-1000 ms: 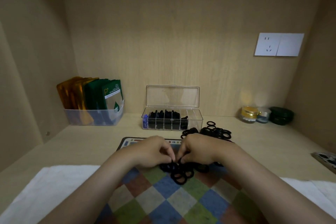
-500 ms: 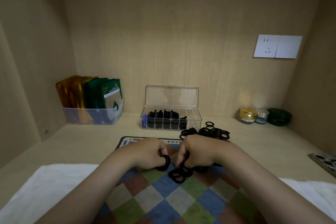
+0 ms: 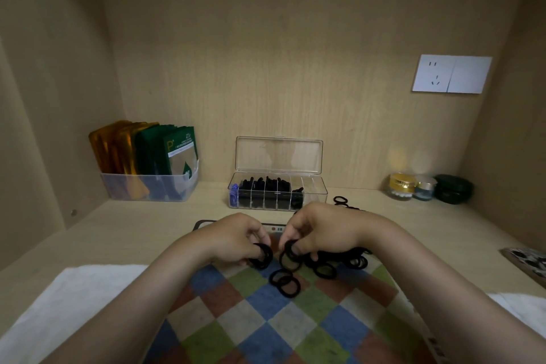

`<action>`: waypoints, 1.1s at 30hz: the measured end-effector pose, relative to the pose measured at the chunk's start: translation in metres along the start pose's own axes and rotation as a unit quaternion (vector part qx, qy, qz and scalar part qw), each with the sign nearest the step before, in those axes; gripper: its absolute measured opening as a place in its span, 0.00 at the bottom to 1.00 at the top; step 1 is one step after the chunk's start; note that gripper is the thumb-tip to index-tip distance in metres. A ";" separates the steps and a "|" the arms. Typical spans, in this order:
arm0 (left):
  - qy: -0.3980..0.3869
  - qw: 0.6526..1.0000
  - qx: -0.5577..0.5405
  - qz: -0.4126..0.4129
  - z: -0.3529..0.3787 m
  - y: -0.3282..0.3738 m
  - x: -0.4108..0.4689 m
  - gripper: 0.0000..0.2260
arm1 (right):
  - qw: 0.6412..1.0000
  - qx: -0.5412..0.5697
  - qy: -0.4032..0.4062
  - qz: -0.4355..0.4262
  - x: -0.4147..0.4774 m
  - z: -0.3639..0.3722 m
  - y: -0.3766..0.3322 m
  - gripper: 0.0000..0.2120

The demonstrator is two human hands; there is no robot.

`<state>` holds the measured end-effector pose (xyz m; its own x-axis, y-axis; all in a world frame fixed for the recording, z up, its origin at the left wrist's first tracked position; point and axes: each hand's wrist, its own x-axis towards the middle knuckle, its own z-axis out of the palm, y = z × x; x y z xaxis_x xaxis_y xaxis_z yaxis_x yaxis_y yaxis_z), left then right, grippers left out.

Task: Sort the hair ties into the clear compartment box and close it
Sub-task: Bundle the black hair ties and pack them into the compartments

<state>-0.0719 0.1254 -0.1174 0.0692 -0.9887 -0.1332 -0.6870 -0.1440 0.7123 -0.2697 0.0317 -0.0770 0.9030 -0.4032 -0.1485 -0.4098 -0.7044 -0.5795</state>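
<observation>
A clear compartment box (image 3: 313, 195) stands at the back of the desk with its lid upright. Its left compartments hold black hair ties, the right ones look bare. My left hand (image 3: 236, 238) grips a small stack of black hair ties (image 3: 262, 255) in curled fingers. My right hand (image 3: 316, 233) pinches one black hair tie (image 3: 291, 251) just above a loose pile of hair ties (image 3: 325, 266) on the checked mat (image 3: 266, 325). A few more ties (image 3: 342, 201) lie right of the box.
A plastic bin of gold and green sachets (image 3: 147, 168) stands at the back left. Small jars (image 3: 425, 186) sit at the back right. White cloth (image 3: 74, 298) covers the near desk edge. A dark patterned item (image 3: 529, 263) lies at the far right.
My hands have parted slightly and risen. The left now holds a stack of ties, and the right has lifted one tie from the pile.
</observation>
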 end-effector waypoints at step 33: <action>-0.039 0.911 -0.409 -0.012 0.014 0.009 0.046 0.11 | 0.958 0.121 0.234 0.116 0.047 0.013 0.037 0.03</action>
<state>-0.0857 0.0794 -0.1266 0.0040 -0.9835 -0.1808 0.0863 -0.1798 0.9799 -0.2402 -0.0057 -0.1155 0.6119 -0.7895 0.0463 -0.4993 -0.4311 -0.7515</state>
